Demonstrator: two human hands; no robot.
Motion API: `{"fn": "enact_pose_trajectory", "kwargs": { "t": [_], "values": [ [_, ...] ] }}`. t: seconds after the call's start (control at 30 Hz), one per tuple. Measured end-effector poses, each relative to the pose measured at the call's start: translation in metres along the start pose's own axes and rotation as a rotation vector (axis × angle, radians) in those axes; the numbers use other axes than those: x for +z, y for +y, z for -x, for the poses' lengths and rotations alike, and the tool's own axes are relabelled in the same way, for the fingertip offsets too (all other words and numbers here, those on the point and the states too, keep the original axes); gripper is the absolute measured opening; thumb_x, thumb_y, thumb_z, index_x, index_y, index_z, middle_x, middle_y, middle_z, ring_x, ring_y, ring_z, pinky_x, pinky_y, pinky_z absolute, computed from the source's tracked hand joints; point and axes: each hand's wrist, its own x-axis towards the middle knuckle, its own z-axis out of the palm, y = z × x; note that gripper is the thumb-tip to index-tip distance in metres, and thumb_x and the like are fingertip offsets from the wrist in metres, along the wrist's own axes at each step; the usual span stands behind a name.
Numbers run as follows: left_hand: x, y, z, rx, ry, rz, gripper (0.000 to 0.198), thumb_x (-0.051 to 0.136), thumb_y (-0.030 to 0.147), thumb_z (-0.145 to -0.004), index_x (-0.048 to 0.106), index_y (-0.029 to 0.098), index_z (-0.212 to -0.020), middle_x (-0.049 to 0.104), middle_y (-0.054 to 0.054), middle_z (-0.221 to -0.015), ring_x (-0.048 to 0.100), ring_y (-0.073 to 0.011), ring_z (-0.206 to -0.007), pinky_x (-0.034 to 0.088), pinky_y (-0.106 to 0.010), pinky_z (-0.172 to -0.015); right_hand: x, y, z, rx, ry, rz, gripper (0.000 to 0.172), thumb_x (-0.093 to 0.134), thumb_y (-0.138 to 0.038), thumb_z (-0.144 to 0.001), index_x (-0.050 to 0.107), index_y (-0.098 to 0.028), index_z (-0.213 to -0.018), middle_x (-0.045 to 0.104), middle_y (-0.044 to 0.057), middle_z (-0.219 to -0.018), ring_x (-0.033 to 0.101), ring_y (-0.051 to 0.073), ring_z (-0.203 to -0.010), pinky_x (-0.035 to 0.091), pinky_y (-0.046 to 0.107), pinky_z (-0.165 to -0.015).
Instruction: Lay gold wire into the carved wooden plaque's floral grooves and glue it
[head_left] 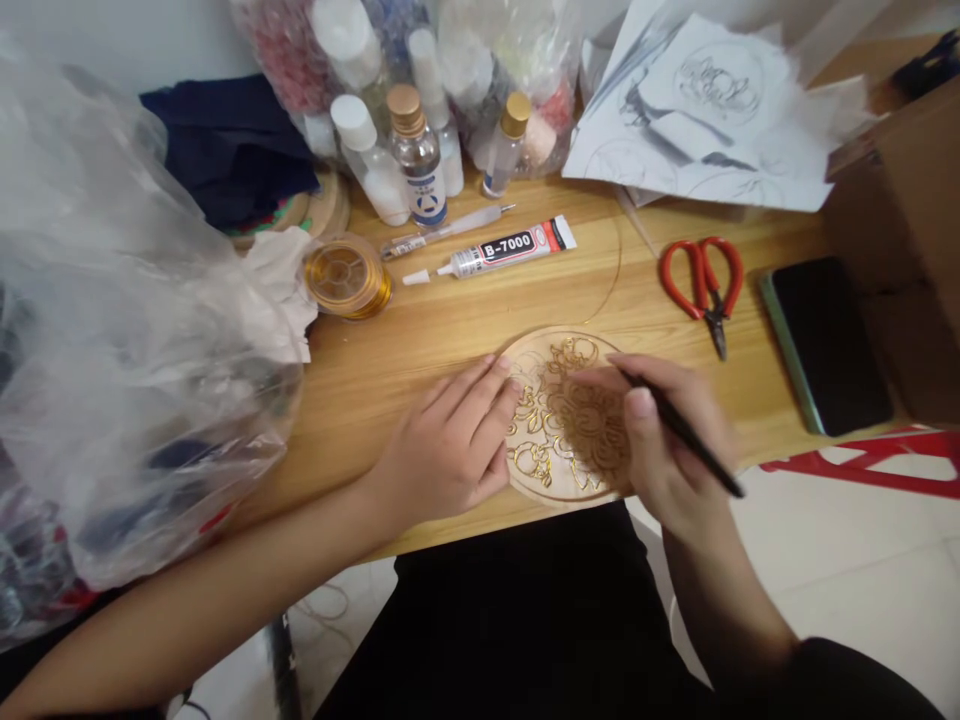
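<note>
A round wooden disc (517,485) lies near the table's front edge, with gold wire bent into outlines (534,462) on its pale face. My left hand (461,435) rests flat on the disc's left rim, fingers stretched out and holding nothing. Over the disc's right side, my right hand (679,430) is closed around a slim black tool (694,440). Its rear end points down to the right; whether it is tweezers or a pen I cannot tell. Shadow from this hand darkens part of the wire pattern. A loose gold wire (619,260) curves across the table behind the disc.
Behind are a gold wire spool (349,278), a B-7000 glue tube (510,248), a pen (450,232) and several bottles (420,160). Red-handled pliers (705,285) and a phone (829,345) lie right. Sketch papers (705,110) stand at the back; plastic bags (142,330) crowd the left.
</note>
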Motion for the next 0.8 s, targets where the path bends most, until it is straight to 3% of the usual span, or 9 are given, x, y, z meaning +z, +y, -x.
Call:
{"fn": "enact_pose_trajectory", "kwargs": {
  "t": [0.1, 0.17, 0.47, 0.8],
  "values": [
    [0.0006, -0.0006, 0.0017, -0.008, 0.009, 0.023, 0.042, 0.049, 0.019, -0.081, 0.058, 0.000, -0.117, 0.059, -0.022, -0.126, 0.057, -0.0322, -0.118, 0.052, -0.043, -0.094, -0.0001, -0.0048, -0.0007, -0.203, -0.262, 0.181, 0.034, 0.048, -0.019, -0.092, 0.052, -0.022, -0.126, 0.067, 0.010, -0.117, 0.059, 0.024, -0.115, 0.050, 0.043, -0.094],
    [0.0009, -0.0006, 0.0027, -0.012, 0.007, 0.035, 0.042, 0.048, 0.019, -0.082, 0.057, 0.001, -0.118, 0.058, -0.022, -0.127, 0.055, -0.0315, -0.120, 0.052, -0.043, -0.095, 0.0021, -0.0052, -0.0021, -0.301, -0.329, 0.271, 0.035, 0.047, -0.020, -0.092, 0.051, -0.020, -0.127, 0.064, 0.012, -0.122, 0.056, 0.026, -0.120, 0.049, 0.045, -0.095],
    [0.0020, -0.0007, 0.0049, -0.042, -0.018, 0.087, 0.044, 0.045, 0.020, -0.084, 0.053, 0.003, -0.125, 0.054, -0.022, -0.132, 0.052, -0.0308, -0.125, 0.049, -0.044, -0.099, 0.0058, -0.0029, -0.0030, -0.364, -0.349, 0.349, 0.035, 0.047, -0.020, -0.092, 0.049, -0.022, -0.127, 0.066, 0.009, -0.120, 0.055, 0.025, -0.121, 0.047, 0.043, -0.093],
    [0.0018, -0.0003, 0.0032, -0.024, -0.007, 0.038, 0.040, 0.046, 0.019, -0.085, 0.057, 0.001, -0.118, 0.057, -0.023, -0.129, 0.055, -0.0308, -0.122, 0.051, -0.042, -0.095, 0.0088, -0.0029, -0.0026, -0.453, -0.310, 0.416, 0.036, 0.051, -0.019, -0.090, 0.051, -0.025, -0.125, 0.071, 0.006, -0.111, 0.060, 0.026, -0.113, 0.047, 0.043, -0.089]
  ]
}}
